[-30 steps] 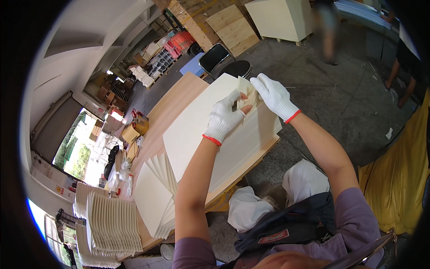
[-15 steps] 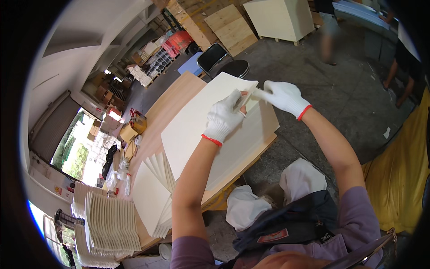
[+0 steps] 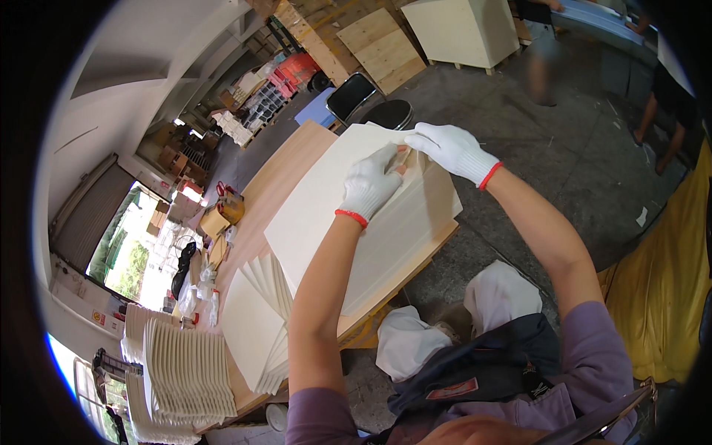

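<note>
A stack of large cream-white sheets [image 3: 319, 215] lies on the wooden table in front of me. My left hand [image 3: 371, 182], in a white knitted glove with a red cuff, grips the raised right edge of the upper sheets. Its bare fingertips show at that edge. My right hand [image 3: 452, 152], gloved the same way, is closed at the far right corner of these sheets, fingers pressed together on it. Just how many sheets each hand has cannot be made out. Below the lifted edge, more sheets lie flat on the stack.
Fanned cream sheets [image 3: 256, 326] lie to the left, beside tall piles of curved sheets [image 3: 185, 363]. A yellow container [image 3: 231, 204] and tools stand along the far left of the wooden table [image 3: 285, 159]. Beyond it is a black chair [image 3: 389, 115]. Other people stand at the far right.
My right hand has moved left onto the sheets' far corner and closed there. The upper sheets' edge bends up more. My left hand keeps its hold.
</note>
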A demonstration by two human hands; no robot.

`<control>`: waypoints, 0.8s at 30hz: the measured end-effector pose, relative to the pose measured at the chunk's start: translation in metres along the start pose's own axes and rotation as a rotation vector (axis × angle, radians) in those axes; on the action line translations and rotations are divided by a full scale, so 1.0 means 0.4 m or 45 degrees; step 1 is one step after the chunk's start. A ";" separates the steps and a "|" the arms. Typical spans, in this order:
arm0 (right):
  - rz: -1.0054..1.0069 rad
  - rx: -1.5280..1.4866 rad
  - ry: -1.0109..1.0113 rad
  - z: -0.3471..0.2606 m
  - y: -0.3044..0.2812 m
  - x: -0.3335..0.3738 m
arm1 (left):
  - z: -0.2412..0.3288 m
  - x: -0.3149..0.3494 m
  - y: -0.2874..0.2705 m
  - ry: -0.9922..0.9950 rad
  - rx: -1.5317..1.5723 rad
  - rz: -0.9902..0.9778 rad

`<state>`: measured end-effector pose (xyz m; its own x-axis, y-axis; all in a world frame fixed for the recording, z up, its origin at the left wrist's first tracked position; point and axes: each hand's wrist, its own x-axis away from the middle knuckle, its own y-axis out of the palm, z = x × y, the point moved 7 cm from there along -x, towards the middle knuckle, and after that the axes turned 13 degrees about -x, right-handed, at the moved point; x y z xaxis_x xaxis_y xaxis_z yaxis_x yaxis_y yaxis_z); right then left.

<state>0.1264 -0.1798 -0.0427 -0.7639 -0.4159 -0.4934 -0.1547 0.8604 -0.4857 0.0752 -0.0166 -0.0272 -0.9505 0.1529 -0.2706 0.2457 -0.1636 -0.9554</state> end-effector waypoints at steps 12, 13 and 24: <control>0.261 -0.273 0.208 0.052 0.029 0.024 | -0.019 0.004 0.013 0.090 0.412 -0.027; 0.255 -0.269 0.206 0.053 0.028 0.024 | -0.021 0.003 0.015 0.085 0.451 -0.037; 0.301 -0.268 0.157 0.053 0.030 0.027 | 0.007 0.018 -0.010 0.060 0.364 -0.018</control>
<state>0.1297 -0.1802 -0.0692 -0.8621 -0.1700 -0.4774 -0.0803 0.9760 -0.2026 0.0669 -0.0176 -0.0251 -0.9418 0.2015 -0.2689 0.1622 -0.4283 -0.8890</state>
